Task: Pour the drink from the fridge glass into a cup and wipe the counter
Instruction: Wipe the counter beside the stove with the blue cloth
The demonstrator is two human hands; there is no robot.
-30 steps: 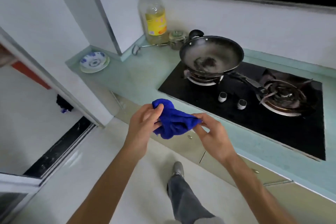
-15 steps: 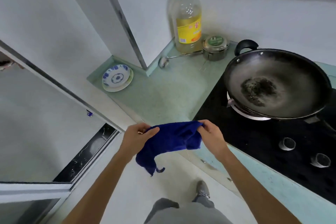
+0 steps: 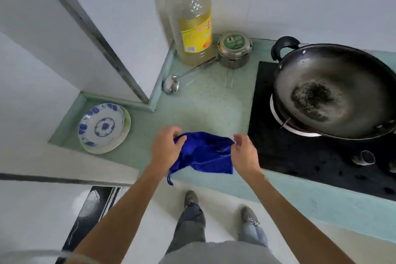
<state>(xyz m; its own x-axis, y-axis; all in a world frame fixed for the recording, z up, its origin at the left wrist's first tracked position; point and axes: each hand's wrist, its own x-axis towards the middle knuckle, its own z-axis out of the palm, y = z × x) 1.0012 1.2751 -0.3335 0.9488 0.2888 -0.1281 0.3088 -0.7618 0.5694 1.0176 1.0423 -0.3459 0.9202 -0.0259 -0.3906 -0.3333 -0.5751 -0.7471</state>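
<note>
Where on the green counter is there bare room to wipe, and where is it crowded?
Bare counter lies between the blue-patterned plates, the ladle and the stove. The back corner is crowded: oil bottle, steel tin. Both hands hold the blue cloth at the front edge.

A black wok sits on the hob, its bottom scorched dark. Left of the wok stands a round tin (green label on the lid), and just left of that a big oil bottle. A ladle lies in front of the bottle. Far left of the wok, blue-patterned plates are stacked.
</note>
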